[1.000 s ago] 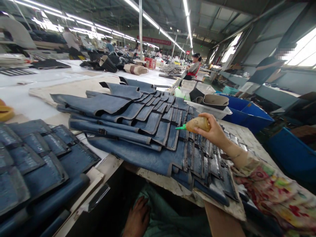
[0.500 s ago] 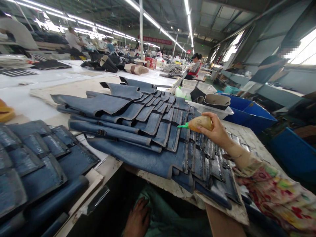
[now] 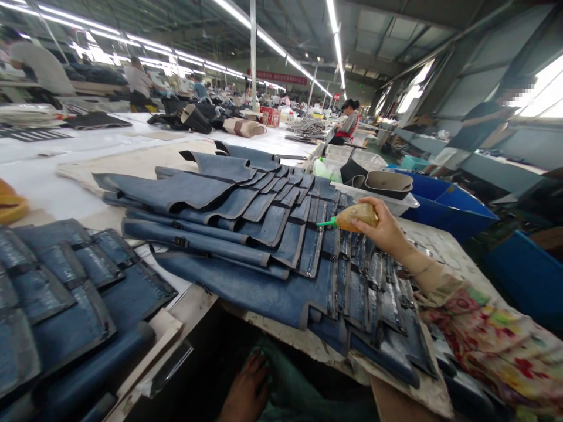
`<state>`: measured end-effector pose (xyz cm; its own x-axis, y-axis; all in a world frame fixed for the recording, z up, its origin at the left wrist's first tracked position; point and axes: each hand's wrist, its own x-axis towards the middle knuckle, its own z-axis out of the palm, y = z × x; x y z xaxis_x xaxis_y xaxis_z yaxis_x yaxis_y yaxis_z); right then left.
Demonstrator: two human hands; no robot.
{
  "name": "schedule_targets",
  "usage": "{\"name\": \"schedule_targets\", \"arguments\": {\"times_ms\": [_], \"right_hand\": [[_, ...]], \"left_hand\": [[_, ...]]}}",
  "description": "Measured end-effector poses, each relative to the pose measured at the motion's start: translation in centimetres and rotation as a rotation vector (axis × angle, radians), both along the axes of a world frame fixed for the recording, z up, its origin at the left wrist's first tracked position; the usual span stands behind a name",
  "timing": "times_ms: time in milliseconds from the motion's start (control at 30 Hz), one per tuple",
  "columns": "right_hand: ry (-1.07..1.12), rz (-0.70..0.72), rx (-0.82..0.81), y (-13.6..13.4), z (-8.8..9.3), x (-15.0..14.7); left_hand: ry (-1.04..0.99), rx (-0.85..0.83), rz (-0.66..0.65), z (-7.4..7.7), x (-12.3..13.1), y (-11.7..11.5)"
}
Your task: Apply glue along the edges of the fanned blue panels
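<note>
My right hand (image 3: 383, 227) is wrapped round a yellowish squeeze bottle (image 3: 355, 217) with a green nozzle. The bottle lies tilted nearly flat, its tip pointing left over the edge of a blue leather-like piece (image 3: 288, 243). Whether the tip touches the piece I cannot tell. Many such pieces, dark-edged, overlap in a fanned stack, and shiny wet-looking streaks (image 3: 389, 299) run along the edges nearest my right arm. Low in the view, my left hand (image 3: 247, 390) rests on green cloth over my lap, holding nothing, fingers loosely extended.
More blue pieces (image 3: 57, 281) lie at the left. A whitish plastic bin (image 3: 398, 202) with dark rolled material stands behind the bottle, beside blue bins (image 3: 457, 208). A yellow object (image 3: 11, 202) sits at the left edge. Several people work farther back.
The view has shifted slightly. My right hand and the bottle have moved a little away from me along the edge of the piece. My left hand stays on my lap.
</note>
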<state>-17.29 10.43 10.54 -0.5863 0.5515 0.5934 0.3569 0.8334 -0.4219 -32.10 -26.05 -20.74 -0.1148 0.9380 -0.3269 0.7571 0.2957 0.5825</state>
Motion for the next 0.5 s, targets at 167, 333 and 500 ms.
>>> {"name": "schedule_targets", "arguments": {"times_ms": [167, 333, 500], "right_hand": [[0.009, -0.026, 0.019, 1.6, 0.0, -1.0], [0.010, -0.062, 0.075, 3.7, 0.2, -2.3], [0.039, -0.117, 0.079, 5.5, 0.3, -3.2]], "left_hand": [[-0.030, 0.040, -0.003, -0.9, -0.9, 2.2], [-0.146, 0.152, 0.043, -1.0, -1.3, 4.0], [-0.245, 0.173, 0.188, -3.3, -1.9, 4.7]]}}
